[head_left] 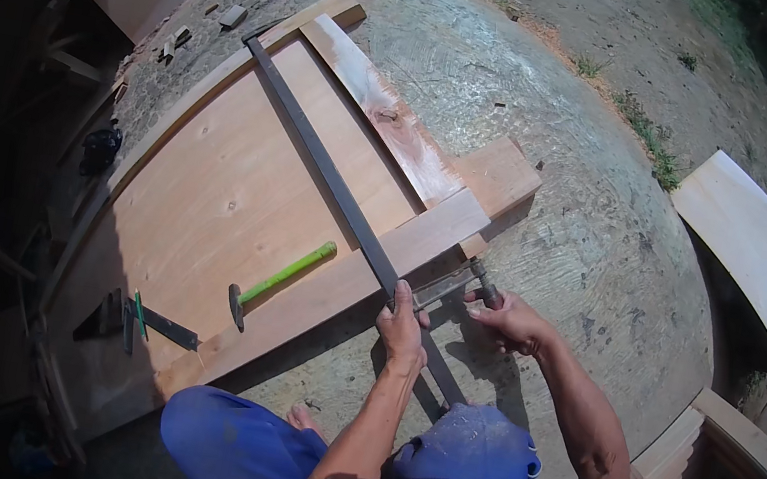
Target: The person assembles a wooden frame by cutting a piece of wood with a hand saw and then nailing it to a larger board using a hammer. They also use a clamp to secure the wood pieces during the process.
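Gripping long, flat metal clamp (325, 164) with left hand (404, 330), clasping its cylindrical handle (487, 282) with right hand (513, 325), beside near edge of smooth wooden panel (200, 184)!

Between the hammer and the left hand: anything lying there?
Nothing loose. In the head view, only the frame's near rail, then a thin strip of shadow, separates the hammer from the left hand.

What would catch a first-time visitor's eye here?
Probably the long dark metal clamp slanting across the big wooden panel, with the person's left fingers around its near part and right fingers at its screw handle. Then the bright green-handled hammer, lying on the panel's near side, left of the clamp.
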Tool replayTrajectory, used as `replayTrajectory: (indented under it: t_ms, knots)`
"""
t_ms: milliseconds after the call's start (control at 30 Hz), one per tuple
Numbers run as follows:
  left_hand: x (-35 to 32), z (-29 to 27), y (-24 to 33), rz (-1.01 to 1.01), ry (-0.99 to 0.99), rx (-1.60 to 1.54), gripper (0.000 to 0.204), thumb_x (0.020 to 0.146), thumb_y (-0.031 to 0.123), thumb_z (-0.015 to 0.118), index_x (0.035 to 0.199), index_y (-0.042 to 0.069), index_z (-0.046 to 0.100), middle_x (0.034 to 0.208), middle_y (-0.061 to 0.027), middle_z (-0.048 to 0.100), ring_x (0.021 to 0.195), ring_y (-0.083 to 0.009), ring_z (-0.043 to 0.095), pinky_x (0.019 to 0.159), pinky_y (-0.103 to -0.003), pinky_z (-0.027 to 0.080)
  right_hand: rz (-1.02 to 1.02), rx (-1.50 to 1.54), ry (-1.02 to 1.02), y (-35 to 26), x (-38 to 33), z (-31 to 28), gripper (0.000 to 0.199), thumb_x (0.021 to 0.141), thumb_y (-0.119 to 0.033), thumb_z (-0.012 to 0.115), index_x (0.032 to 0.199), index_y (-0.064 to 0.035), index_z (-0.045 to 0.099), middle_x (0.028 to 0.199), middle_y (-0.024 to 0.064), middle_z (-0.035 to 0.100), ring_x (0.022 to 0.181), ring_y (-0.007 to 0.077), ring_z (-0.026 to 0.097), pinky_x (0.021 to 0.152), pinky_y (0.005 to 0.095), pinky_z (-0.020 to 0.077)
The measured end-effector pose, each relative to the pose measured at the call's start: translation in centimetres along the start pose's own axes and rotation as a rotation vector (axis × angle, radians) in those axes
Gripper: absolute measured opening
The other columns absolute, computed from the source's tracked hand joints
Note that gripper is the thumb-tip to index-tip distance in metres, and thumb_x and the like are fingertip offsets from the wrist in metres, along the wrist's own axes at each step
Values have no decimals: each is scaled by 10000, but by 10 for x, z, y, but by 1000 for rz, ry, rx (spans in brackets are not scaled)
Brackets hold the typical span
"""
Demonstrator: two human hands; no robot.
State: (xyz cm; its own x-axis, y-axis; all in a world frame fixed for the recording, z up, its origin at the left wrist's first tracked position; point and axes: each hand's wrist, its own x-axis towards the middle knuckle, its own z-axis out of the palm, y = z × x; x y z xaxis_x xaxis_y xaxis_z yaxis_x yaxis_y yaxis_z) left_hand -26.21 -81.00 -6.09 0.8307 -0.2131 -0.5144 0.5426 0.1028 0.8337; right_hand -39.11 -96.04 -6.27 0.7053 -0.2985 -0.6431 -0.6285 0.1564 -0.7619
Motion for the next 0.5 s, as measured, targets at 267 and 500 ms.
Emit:
replayTrajectory:
  t_ms: [267, 500]
  knots:
    - [3, -1, -3, 24, 16, -10, 316, 1005, 360, 631, 821, 106, 591, 680, 36, 516, 529, -85, 477, 466, -251, 367, -48, -244, 295, 5, 4, 26, 474, 868, -256, 753, 1220, -45, 515, 699, 135, 601, 648, 375, 649, 602, 510, 519]
    - [1, 0, 1, -9, -8, -35, 280, 1013, 329, 623, 861, 94, 604, 730, 36, 554, 560, -76, 493, 468, -242, 388, -98, -365, 306, 6, 3, 18, 570, 845, -335, 790, 1244, -3, 554, 711, 93, 578, 604, 251, 590, 609, 451, 511]
